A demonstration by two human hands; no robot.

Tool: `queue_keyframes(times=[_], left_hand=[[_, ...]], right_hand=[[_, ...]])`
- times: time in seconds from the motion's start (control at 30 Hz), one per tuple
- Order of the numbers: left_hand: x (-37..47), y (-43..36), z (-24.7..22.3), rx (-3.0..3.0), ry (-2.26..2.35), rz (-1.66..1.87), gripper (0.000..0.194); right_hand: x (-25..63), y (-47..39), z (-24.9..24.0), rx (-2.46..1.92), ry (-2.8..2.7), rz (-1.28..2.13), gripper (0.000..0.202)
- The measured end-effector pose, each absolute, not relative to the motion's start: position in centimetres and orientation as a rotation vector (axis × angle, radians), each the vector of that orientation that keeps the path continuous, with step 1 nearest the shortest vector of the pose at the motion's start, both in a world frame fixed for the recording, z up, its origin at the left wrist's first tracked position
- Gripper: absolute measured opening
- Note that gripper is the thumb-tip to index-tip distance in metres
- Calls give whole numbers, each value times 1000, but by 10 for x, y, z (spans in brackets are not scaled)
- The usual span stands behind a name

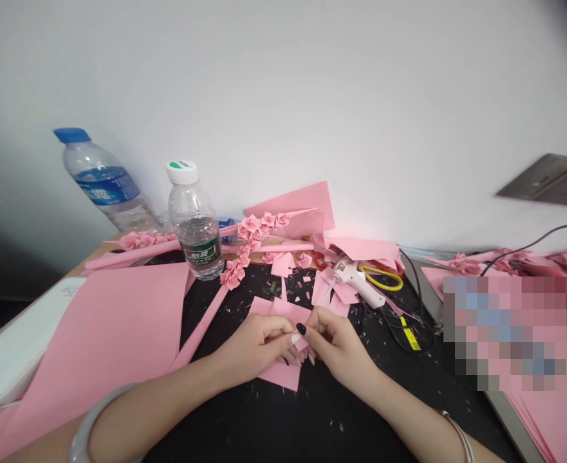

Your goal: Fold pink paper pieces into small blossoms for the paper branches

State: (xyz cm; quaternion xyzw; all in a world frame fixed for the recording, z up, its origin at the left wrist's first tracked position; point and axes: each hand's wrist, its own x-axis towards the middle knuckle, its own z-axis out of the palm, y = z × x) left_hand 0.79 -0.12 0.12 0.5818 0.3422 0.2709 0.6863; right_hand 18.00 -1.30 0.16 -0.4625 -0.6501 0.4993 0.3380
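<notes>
My left hand point(253, 347) and my right hand point(342, 347) meet over a small pink paper piece point(283, 374) lying on the black table point(322, 418). Both hands pinch the paper between thumb and fingers, the fingertips touching at the middle. The paper's upper part point(283, 307) shows above my fingers; its lower corner sticks out beneath them. A pale bangle is on my left wrist and a thin bracelet on my right.
A large pink sheet point(104, 334) lies left. Two water bottles point(195, 222) point(100, 181) stand at the back by stems of pink paper roses point(257, 228). A white glue gun point(358, 283) and yellow scissors point(384, 276) lie right, with cables and more pink paper.
</notes>
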Motion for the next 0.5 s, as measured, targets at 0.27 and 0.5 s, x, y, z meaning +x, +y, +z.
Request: queue_keyframes(times=[0.27,0.5], left_hand=[[6,-1,2,1331,779,598,24],[5,-2,3,1395,758,609,24]], right_hand=[[183,-10,5,-1164,-1628,1407,30],[184,-11,9,-1141,-1981,1250,26]])
